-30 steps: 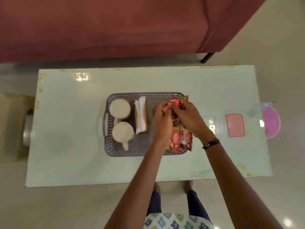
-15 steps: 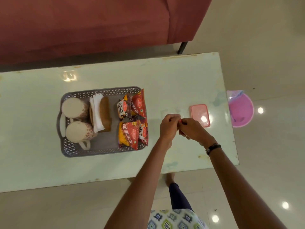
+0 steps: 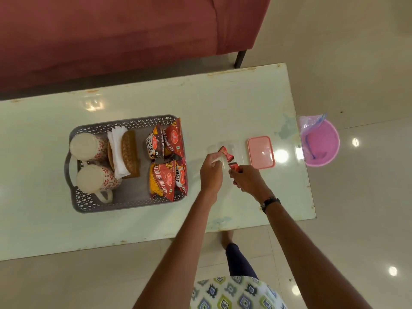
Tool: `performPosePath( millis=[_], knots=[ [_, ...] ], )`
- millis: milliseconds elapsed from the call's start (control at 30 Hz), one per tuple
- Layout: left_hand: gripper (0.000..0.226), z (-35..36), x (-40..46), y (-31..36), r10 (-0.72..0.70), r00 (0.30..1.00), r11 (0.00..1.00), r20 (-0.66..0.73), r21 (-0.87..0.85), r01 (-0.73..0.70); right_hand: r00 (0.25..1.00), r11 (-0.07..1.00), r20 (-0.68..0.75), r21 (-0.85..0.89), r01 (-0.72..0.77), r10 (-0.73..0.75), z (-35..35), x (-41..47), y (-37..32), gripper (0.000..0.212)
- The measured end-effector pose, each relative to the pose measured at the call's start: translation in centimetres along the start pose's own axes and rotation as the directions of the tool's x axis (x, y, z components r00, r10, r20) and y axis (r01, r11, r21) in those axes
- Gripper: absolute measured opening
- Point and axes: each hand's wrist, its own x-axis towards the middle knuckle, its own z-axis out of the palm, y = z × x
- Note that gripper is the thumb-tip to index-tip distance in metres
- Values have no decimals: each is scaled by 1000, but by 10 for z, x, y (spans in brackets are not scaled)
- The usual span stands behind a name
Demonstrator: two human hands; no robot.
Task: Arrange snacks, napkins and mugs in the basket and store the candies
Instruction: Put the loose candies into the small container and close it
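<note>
A grey perforated basket point(image 3: 75, 201) on the pale table holds two patterned mugs point(image 3: 85, 147) point(image 3: 93, 179), white napkins point(image 3: 116, 139) in a wicker holder point(image 3: 129, 152), and several red snack packets point(image 3: 169, 150). To the basket's right, my left hand point(image 3: 210, 172) pinches a red wrapped candy point(image 3: 226, 152) over a faint clear container point(image 3: 236, 148). My right hand point(image 3: 247, 179), just beside it, grips another red candy point(image 3: 233, 166). A pink lid point(image 3: 260, 152) lies flat to the right of the container.
A pink bucket point(image 3: 321, 141) with a plastic bag stands on the floor past the table's right end. A red sofa point(image 3: 111, 36) runs along the far side. My legs are at the near table edge point(image 3: 156, 236).
Both hands left the basket and moved right to the clear container by the pink lid. They have drawn apart, each now showing a red candy. The view shifted right.
</note>
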Motion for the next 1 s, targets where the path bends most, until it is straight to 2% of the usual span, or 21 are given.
performPosePath(
  millis=[167, 233, 300, 367, 433, 467, 500, 533, 600, 700, 800, 900, 1000],
  knots=[
    [28, -3, -3, -12, -11, 1000, 1000, 20, 0, 11, 999, 988, 0, -143, 53, -54, 7, 6, -13, 43],
    [24, -3, -4, -13, 0, 1000, 1000, 27, -7, 0, 998, 996, -57, -94, 2, -8, 8, 7, -11, 46],
    [24, -3, -5, -13, 5, 1000, 1000, 27, -17, -4, 998, 991, -45, 127, -32, 38, 6, 2, -7, 33],
    [24, -3, -6, -15, 10, 1000, 1000, 24, -28, -9, 998, 897, 59, 439, -49, 26, 2, -2, -5, 10],
    [25, -2, -6, -15, 12, 1000, 999, 19, -44, -11, 993, 764, 115, 643, -57, -23, -2, -4, -8, 21],
    [25, -2, -6, -15, 13, 1000, 999, 17, -51, -12, 995, 736, 98, 675, -46, -29, -3, -2, -9, 19],
    [25, -2, -6, -14, 14, 1000, 998, 17, -59, -13, 997, 724, 68, 689, -30, -22, -4, 0, -12, 6],
    [24, -2, -5, -13, 17, 1000, 998, 17, -66, -15, 999, 738, 31, 675, -10, -15, -4, 1, -14, 16],
    [23, -2, -3, -12, 24, 1000, 997, 15, -77, -22, 1000, 819, -22, 572, 27, -17, -4, 3, -19, 53],
    [24, -1, 1, -12, 20, 1000, 997, 3, -75, -19, 994, 909, -96, 410, 79, -43, -6, 0, -24, 70],
    [30, -1, 3, -14, 13, 1000, 998, -1, -60, -13, 985, 947, -166, 306, 99, -49, -4, -1, -21, 66],
    [30, -2, 4, -14, 7, 1000, 998, -17, -59, -8, 966, 931, -253, 337, 142, -56, -1, 0, -19, 54],
    [27, -1, 5, -13, 6, 1000, 998, -22, -70, -8, 967, 892, -242, 417, 175, -76, 0, 4, -23, 62]
  ],
)
